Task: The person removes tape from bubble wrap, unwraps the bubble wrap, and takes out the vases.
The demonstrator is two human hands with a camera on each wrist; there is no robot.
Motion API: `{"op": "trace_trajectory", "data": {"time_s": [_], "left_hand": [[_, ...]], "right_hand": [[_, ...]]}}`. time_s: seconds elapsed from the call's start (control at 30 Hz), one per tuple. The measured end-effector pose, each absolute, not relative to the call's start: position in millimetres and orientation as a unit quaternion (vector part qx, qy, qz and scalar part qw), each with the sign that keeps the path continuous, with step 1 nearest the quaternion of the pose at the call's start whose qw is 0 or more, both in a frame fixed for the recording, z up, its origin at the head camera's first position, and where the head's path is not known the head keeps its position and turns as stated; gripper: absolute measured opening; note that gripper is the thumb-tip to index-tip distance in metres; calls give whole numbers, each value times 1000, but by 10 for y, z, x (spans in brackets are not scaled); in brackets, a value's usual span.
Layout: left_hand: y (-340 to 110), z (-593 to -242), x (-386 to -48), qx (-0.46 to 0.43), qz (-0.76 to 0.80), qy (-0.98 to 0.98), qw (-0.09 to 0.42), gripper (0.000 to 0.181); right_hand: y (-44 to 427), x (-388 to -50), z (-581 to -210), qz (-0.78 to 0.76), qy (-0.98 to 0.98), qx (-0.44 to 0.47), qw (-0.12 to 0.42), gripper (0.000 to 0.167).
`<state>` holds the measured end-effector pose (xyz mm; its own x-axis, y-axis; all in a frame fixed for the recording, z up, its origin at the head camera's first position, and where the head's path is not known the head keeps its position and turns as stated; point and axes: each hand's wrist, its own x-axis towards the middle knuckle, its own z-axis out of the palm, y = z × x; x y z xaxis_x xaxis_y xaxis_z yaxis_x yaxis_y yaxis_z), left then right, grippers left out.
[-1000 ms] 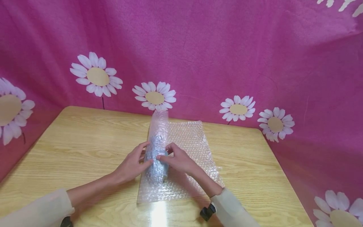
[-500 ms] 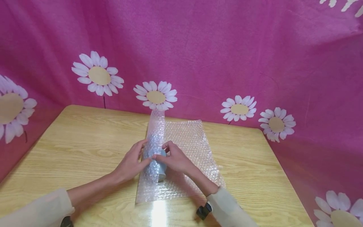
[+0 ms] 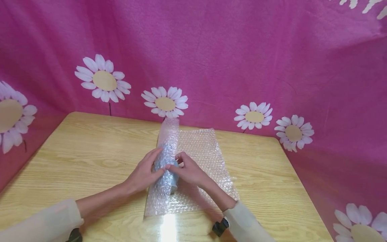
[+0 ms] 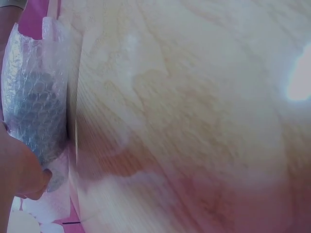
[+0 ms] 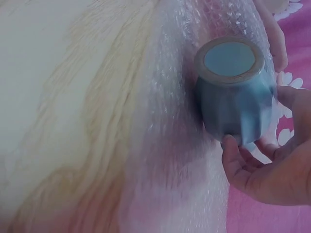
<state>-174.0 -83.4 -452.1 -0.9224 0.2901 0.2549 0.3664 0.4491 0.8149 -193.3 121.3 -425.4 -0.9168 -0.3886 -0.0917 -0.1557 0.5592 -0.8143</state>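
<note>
A blue-grey ceramic mug (image 3: 174,185) lies on its side on a sheet of clear bubble wrap (image 3: 201,146), which is folded over it from the left. In the right wrist view the mug's round base (image 5: 229,59) faces the camera, uncovered. My right hand (image 3: 191,171) holds the mug from its right side, with the fingers bent at its side. From the left, my left hand (image 3: 144,173) holds the folded wrap against the mug, fingers over the far part and thumb near the right thumb. The left wrist view shows the mug dimly through the wrap (image 4: 36,104).
Beneath the sheet is a light wood-grain table (image 3: 105,151). A magenta cloth (image 3: 211,60) with white daisies hangs behind it and at both sides. The unfolded part of the sheet spreads to the right of the mug.
The wrap's folded edge shifted left, baring more of the mug, then came slightly back right. My left hand has moved a little right, further over the wrap; my right hand stays on the mug.
</note>
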Motion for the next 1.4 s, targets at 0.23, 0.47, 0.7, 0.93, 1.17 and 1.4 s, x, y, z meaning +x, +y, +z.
{"op": "trace_trajectory", "data": {"time_s": [0.23, 0.47, 0.7, 0.93, 1.17, 1.4], "left_hand": [[-818, -4521, -1743, -192, -486, -851, 47, 72], [-803, -4525, -1751, -194, -480, -854, 50, 72], [-799, -4514, -1750, -193, -480, -854, 47, 73], [-793, -4502, -1747, -192, -474, -858, 47, 72], [-806, -4505, -1747, -184, -471, -862, 44, 71], [-814, -4506, -1746, -177, -471, -863, 34, 70]], "right_hand": [[1361, -1903, -4258, -435, 873, -170, 140, 45], [1505, -1911, -4301, -405, 886, -196, 114, 41], [1628, -1900, -4349, -353, 904, -232, 69, 38], [1767, -1907, -4412, -226, 928, -296, 8, 45], [1924, -1862, -4488, -145, 950, -273, 54, 64], [2007, -1767, -4561, -116, 958, -239, 108, 78]]}}
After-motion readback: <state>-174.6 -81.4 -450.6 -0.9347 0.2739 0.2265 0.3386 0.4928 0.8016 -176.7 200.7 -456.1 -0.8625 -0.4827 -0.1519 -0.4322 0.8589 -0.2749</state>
